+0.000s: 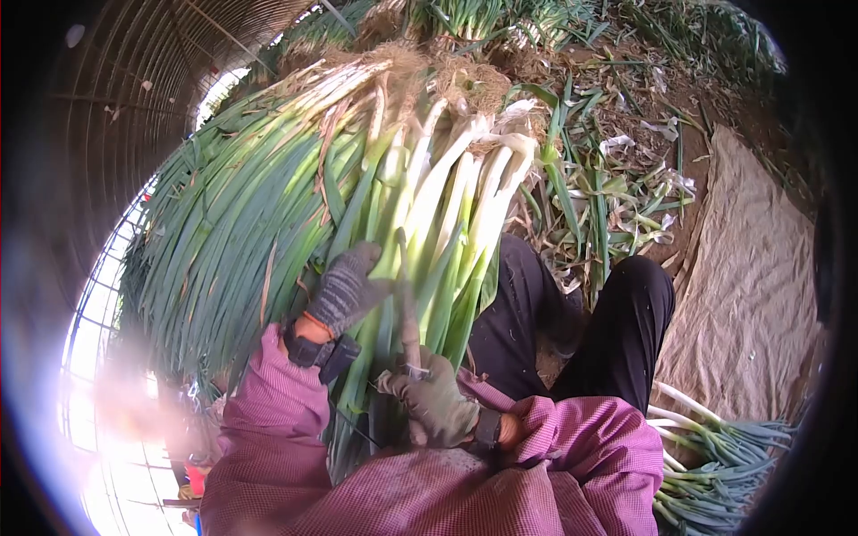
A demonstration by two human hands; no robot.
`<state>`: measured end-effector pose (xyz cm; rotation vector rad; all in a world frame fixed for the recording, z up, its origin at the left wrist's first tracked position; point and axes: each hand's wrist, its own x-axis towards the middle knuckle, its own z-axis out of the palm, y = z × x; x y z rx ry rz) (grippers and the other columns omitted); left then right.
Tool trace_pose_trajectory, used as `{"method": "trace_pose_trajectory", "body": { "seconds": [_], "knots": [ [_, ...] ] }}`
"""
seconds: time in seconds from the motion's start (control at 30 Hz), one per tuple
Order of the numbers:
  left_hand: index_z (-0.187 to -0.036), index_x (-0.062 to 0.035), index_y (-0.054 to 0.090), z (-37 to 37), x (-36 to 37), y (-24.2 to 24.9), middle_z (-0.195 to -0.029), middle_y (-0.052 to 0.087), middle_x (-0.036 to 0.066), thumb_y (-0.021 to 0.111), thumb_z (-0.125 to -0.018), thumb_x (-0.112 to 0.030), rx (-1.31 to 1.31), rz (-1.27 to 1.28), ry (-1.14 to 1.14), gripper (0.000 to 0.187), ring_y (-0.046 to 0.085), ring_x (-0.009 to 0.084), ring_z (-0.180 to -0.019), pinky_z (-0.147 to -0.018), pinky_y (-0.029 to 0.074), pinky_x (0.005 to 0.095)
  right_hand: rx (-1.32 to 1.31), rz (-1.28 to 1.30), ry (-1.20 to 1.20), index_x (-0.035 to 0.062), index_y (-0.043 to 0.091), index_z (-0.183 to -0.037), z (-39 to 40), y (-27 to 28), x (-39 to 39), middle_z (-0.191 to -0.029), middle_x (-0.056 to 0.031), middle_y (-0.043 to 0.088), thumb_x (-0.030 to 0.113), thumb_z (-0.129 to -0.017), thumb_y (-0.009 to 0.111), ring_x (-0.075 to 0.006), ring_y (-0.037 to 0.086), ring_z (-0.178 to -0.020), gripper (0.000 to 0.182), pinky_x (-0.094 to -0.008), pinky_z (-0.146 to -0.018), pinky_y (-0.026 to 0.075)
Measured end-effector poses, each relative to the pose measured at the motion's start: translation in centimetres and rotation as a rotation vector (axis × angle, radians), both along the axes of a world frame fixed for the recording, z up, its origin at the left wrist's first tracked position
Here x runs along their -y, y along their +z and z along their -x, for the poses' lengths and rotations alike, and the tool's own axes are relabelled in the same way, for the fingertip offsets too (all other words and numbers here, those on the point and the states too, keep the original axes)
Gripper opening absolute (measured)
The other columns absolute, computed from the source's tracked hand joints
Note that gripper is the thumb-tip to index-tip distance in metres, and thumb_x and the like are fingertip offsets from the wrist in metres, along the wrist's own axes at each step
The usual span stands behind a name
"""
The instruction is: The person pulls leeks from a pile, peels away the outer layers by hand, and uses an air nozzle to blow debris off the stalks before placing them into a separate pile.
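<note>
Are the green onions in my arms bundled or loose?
Bundled: the left hand and right hand clasp the onions together; no tie shows.

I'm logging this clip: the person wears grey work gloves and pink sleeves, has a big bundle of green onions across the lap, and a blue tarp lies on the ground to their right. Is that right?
Not quite: the tarp is tan, not blue, as the head view shows. The rest holds: gloved left hand and right hand, pink sleeves, and the bundle of green onions across the lap.
</note>
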<state>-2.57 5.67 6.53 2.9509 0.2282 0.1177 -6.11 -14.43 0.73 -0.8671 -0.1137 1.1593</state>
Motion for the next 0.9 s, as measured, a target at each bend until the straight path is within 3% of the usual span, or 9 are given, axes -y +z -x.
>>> {"method": "trace_pose_trajectory", "body": {
  "seconds": [0.2,0.3,0.4,0.57,0.67,0.77,0.8,0.9],
  "knots": [
    [-0.117,0.0055,0.053,6.4,2.4,-0.6,-0.108,0.059,0.027,0.073,-0.078,-0.028,-0.095,0.029,0.057,0.056,0.058,0.0402,-0.1,-0.086,0.047,0.0429,-0.16,-0.02,-0.007,-0.0011,0.046,-0.112,-1.5,0.6,0.1,-0.07,-0.007,0.057,0.01,-0.085,0.066,-0.0163,0.045,-0.032,0.035,-0.0292,-0.024,0.031],
    [-0.117,0.0059,0.052,9.8,1.9,-2.6,-0.108,0.059,0.027,0.071,-0.08,-0.029,-0.028,-0.048,0.052,0.054,0.059,0.0396,-0.101,-0.086,0.047,0.0431,-0.068,0.003,-0.076,-0.0007,0.051,-0.11,-2.0,0.0,-0.6,-0.074,-0.006,0.059,0.01,-0.084,0.068,-0.0126,0.051,-0.042,0.032,-0.0268,-0.03,0.036],
    [-0.122,0.0062,0.05,11.9,3.4,-2.5,-0.11,0.057,0.029,0.068,-0.082,-0.031,-0.161,0.233,0.169,0.057,0.057,0.0418,-0.1,-0.087,0.046,0.044,0.033,0.043,-0.12,-0.0005,0.056,-0.106,-2.2,-0.7,-1.3,-0.08,-0.0051,0.061,0.009,-0.083,0.069,-0.0106,0.055,-0.054,0.028,-0.0256,-0.04,0.042],
    [-0.118,0.006,0.053,14.4,5.1,-2.2,-0.093,0.057,0.024,0.069,-0.083,-0.029,-0.075,0.288,0.065,0.052,0.057,0.0411,-0.087,-0.076,0.046,0.0455,0.122,0.116,-0.027,-0.0009,0.057,-0.105,-3.8,-0.8,-1.6,-0.081,-0.005,0.061,0.01,-0.083,0.069,-0.012,0.055,-0.059,0.028,-0.0274,-0.052,0.046],
    [-0.112,0.0051,0.058,16.3,3.6,-2.9,-0.09,0.061,0.017,0.068,-0.082,-0.021,-0.193,0.695,0.168,0.041,0.059,0.0306,-0.081,-0.073,0.048,0.0382,0.112,0.07,-0.016,-0.0018,0.056,-0.104,-4.0,-0.8,-1.8,-0.08,-0.0049,0.06,0.01,-0.083,0.069,-0.0122,0.055,-0.064,0.027,-0.0281,-0.057,0.047],
    [-0.107,0.0026,0.062,16.3,4.5,-1.5,-0.087,0.064,0.009,0.065,-0.082,-0.013,-0.171,1.186,0.508,0.03,0.059,0.0178,-0.075,-0.068,0.047,0.029,0.07,0.122,0.087,-0.0028,0.057,-0.104,-4.6,0.7,-1.3,-0.08,-0.005,0.06,0.009,-0.083,0.068,-0.0124,0.055,-0.067,0.026,-0.0287,-0.06,0.046],
    [-0.108,0.0016,0.062,16.5,4.4,-1.5,-0.086,0.064,0.007,0.064,-0.081,-0.013,-0.184,1.216,0.53,0.031,0.058,0.0151,-0.075,-0.067,0.047,0.0269,0.055,0.166,0.142,-0.0031,0.057,-0.104,-4.7,1.3,-1.1,-0.08,-0.0051,0.061,0.009,-0.083,0.068,-0.0126,0.055,-0.068,0.026,-0.0289,-0.061,0.046],
    [-0.111,0.0003,0.062,16.9,4.1,-1.8,-0.085,0.064,0.005,0.063,-0.08,-0.017,-0.212,1.315,0.557,0.036,0.057,0.0097,-0.074,-0.065,0.044,0.0218,0.101,0.088,-0.054,-0.0038,0.057,-0.105,-4.2,0.2,-2.2,-0.08,-0.0053,0.061,0.01,-0.083,0.068,-0.012,0.054,-0.064,0.028,-0.0281,-0.055,0.045]
  ]
}}
